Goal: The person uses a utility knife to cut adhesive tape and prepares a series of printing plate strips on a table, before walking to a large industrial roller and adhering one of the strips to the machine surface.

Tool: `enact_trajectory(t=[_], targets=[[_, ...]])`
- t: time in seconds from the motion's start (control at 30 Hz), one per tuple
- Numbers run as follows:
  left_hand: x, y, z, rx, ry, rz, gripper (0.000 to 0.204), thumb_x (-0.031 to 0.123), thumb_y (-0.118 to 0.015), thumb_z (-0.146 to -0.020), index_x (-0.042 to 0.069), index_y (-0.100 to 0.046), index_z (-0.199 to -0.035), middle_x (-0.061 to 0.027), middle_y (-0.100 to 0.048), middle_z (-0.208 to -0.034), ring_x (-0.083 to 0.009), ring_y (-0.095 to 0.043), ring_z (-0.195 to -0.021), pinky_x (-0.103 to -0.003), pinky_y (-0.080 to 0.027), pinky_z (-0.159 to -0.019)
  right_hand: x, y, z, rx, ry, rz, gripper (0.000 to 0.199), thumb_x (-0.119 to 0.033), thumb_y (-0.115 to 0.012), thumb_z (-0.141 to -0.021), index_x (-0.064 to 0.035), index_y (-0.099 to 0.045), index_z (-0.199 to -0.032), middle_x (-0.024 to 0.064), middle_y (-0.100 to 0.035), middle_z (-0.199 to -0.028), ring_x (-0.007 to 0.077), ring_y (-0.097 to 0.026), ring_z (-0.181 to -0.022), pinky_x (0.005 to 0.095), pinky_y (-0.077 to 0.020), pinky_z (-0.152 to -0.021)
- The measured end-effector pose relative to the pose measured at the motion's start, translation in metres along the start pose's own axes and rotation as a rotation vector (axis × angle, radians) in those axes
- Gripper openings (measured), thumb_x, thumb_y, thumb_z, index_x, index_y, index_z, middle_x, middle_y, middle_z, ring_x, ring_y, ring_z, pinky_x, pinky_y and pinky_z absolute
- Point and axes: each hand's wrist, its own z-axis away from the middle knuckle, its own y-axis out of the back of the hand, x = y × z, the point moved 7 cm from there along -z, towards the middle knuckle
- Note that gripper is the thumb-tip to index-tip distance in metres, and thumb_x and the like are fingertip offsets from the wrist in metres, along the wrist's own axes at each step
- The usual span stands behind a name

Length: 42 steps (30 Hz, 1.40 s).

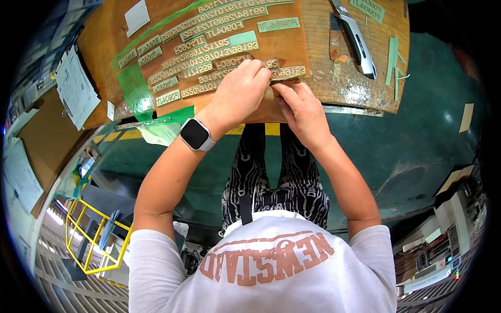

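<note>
My left hand (239, 93) and right hand (301, 109) pinched one tan label strip (288, 72) between them at the brown board's (292, 39) near edge; strip's long axis ran left-right, right fingers nearer.

fingertips (275, 89) hide the pinched piece (unclear).

A worn wooden board (334, 78) carried a brown sheet (284, 44) of pale green label strips (209, 52), a utility knife (357, 41), and loose strip offcuts (392, 60), possibly tape.
</note>
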Motion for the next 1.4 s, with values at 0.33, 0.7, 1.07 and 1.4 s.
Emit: enact_trajectory(t=[0.33,0.7,1.07,1.4], targets=[[0.002,0.005,-0.002,0.019,0.055,-0.04,0.012,0.001,-0.058,-0.08,0.0,-0.054,-0.091,-0.0133,-0.054,-0.088,-0.0318,-0.057,-0.082,-0.038,-0.05,-0.068,-0.003,0.005,-0.004,0.033,0.063,0.007,0.035,0.001,-0.061,-0.076,-0.0033,-0.059,-0.111,0.0098,-0.06,-0.105,0.0291,-0.057,-0.097,0.038,-0.0504,-0.081],[-0.006,0.006,0.004,0.146,0.238,0.188,0.008,-0.001,-0.059,-0.083,-0.001,-0.053,-0.088,-0.0145,-0.054,-0.086,-0.0327,-0.057,-0.075,-0.037,-0.048,-0.066,-0.018,0.058,0.023,0.006,0.107,0.247,0.041,-0.016,-0.071,-0.076,-0.0165,-0.062,-0.116,0.0137,-0.054,-0.123,0.0317,-0.048,-0.118,0.0466,-0.0359,-0.099],[-0.014,0.007,-0.016,-0.044,0.269,0.333,0.008,0.004,-0.063,-0.08,-0.003,-0.062,-0.084,-0.0124,-0.059,-0.081,-0.0255,-0.059,-0.071,-0.032,-0.047,-0.065,0.083,0.131,-0.03,0.313,-0.237,0.498,0.038,-0.017,-0.062,-0.085,0.0008,-0.053,-0.118,0.0214,-0.056,-0.111,0.036,-0.05,-0.106,0.044,-0.0413,-0.089],[-0.009,0.006,-0.025,-0.189,0.223,0.309,0.013,0.009,-0.064,-0.078,-0.003,-0.061,-0.083,-0.0125,-0.06,-0.075,-0.0222,-0.06,-0.068,-0.034,-0.049,-0.064,-0.041,-0.017,0.123,0.413,-0.8,-1.224,0.031,-0.022,-0.049,-0.097,0.0008,-0.044,-0.118,0.0078,-0.055,-0.094,0.0145,-0.059,-0.076,0.0296,-0.0524,-0.058]])
